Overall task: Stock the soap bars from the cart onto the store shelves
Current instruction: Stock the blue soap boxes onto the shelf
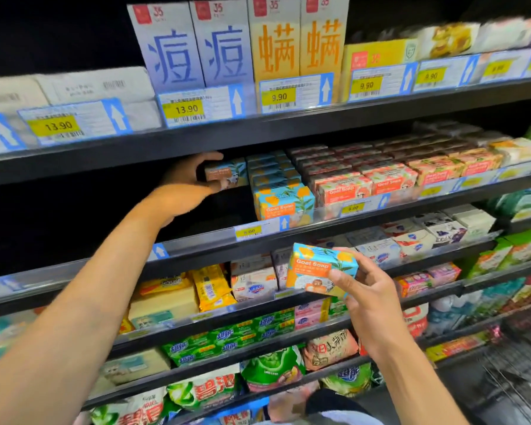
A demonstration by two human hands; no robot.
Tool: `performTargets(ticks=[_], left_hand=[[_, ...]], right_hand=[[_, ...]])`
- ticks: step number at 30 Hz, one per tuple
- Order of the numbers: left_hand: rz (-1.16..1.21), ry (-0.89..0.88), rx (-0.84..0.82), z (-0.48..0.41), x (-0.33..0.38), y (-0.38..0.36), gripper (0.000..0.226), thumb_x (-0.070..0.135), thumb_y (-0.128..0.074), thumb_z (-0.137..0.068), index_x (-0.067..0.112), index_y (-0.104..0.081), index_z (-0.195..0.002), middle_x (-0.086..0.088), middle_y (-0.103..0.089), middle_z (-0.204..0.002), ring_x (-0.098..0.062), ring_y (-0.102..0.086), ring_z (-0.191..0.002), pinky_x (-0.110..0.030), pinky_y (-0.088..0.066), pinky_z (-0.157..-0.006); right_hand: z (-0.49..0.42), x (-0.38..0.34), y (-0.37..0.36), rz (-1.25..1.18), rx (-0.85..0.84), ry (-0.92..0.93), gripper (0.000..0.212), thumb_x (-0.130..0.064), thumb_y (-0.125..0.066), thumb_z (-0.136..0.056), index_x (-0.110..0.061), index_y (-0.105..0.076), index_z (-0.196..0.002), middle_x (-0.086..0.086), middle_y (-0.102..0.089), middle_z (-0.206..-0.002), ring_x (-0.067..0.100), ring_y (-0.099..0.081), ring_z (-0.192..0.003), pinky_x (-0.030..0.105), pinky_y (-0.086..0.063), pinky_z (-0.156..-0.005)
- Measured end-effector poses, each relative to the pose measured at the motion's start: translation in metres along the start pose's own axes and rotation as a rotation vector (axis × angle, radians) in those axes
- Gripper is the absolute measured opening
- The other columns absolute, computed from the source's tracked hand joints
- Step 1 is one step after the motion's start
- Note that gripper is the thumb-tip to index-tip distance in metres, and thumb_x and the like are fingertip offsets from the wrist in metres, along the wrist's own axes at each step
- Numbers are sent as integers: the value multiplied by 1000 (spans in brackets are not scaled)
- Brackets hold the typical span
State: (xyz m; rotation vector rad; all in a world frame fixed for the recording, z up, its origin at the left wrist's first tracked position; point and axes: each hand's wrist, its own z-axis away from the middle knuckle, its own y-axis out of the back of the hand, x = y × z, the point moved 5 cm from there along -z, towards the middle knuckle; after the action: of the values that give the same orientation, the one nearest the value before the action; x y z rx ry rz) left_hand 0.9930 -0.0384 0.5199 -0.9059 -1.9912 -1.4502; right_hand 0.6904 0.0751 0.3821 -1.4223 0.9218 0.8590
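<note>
My left hand reaches into the second shelf and grips a blue and orange Goat Soap box, held in the dark gap left of a stack of the same blue boxes. My right hand holds another blue Goat Soap box in front of the third shelf, thumb across its front, label facing me. Pink Goat Soap boxes fill the row to the right of the blue stack.
The top shelf carries tall blue and yellow cartons and price tags. Lower shelves hold yellow, white and green soap packs. A wire cart shows at the bottom right. Left of the blue stack the second shelf is dark.
</note>
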Motion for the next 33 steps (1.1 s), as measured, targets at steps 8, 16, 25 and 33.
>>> performTargets(ticks=[8,16,25,33], left_hand=[[344,-52,-253,123,44,-28,44,32,-87,-77,28,-70,-117,4,-75,-114,-16,-71,-108,-32,-58,-91],[460,80,-73,96,30,7,35,17,-80,-72,17,-73,-106,-2,-78,-99,-17,-75,-93,-26,-60,-78],[449,227,-63,-12,-41,17,38,1,-72,-88,15,-63,-122,-10,-68,-124,-22,-67,-111,-21,-60,-78],[328,158,-95,-47,-68,-2,32,-3,-74,-85,17,-66,-108,-6,-69,-102,-22,-67,-101,-30,-60,-86]], right_hand=[[-10,-29,-69,8,-114,138,44,-7,-80,-69,-12,-71,-112,5,-78,-101,14,-73,-94,22,-57,-75],[-27,-20,-89,288,-162,276,30,-20,-70,-92,-22,-67,-123,-10,-73,-117,4,-66,-114,20,-53,-93],[-37,20,-68,1065,-125,826,38,-20,-69,-96,-11,-65,-134,4,-56,-132,20,-49,-129,28,-38,-110],[-40,25,-66,1064,-89,854,39,-7,-64,-94,-10,-65,-132,2,-55,-135,21,-49,-129,33,-43,-108]])
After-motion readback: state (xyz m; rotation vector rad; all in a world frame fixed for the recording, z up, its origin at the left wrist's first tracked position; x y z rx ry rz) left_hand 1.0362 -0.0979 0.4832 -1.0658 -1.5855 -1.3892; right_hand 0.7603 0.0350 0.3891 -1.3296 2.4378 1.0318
